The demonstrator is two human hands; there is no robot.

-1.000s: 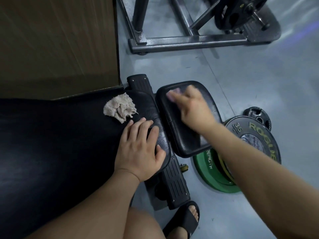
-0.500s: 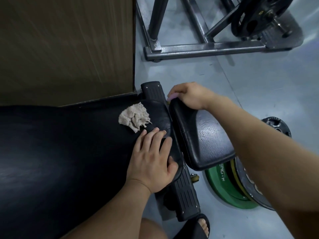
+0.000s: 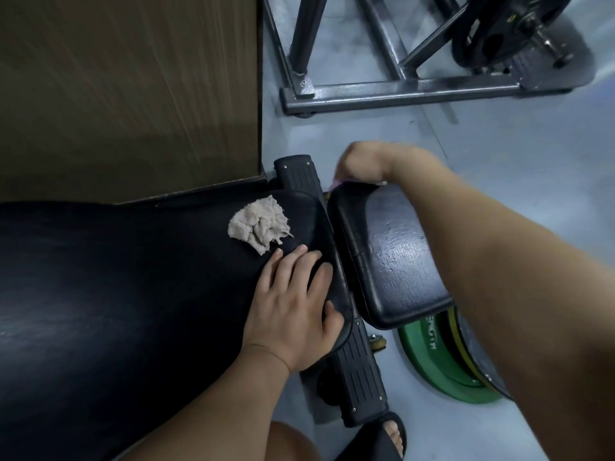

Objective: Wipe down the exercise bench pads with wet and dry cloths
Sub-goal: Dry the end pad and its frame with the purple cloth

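While the left hand (image 3: 293, 307) lies flat on the rounded end of the long bench pad (image 3: 100, 277), fingers straight and close together, the right hand (image 3: 366, 161) is curled over the far edge of the small seat pad (image 3: 392, 254), knuckles up and blurred. A sliver of pink cloth (image 3: 333, 185) shows beneath its fingers at that edge. The hand hides the rest of the cloth and appears to grip it. A crumpled beige cloth (image 3: 259, 226) lies loose on the long pad just beyond the left fingertips, held by neither hand; as a bunched heap it has no clear direction. The long pad runs across the view from left to right, its end pointing at the seat pad, with only a narrow gap between the two. The seat pad's long side runs from near to far, crosswise to the long pad, and its black surface is cracked and shiny. Under the gap a black ribbed foot bar (image 3: 361, 377) also runs near to far and sticks out past the pads at both ends. A green weight plate (image 3: 429, 357) sits on the grey floor (image 3: 499, 144) below the near corner of the seat pad, partly hidden by the right forearm. A foot in a black sandal (image 3: 382, 440) stands by the bar's near end. Farther off stands a steel frame (image 3: 399, 89), and a brown wooden panel (image 3: 126, 94) rises behind the long pad.
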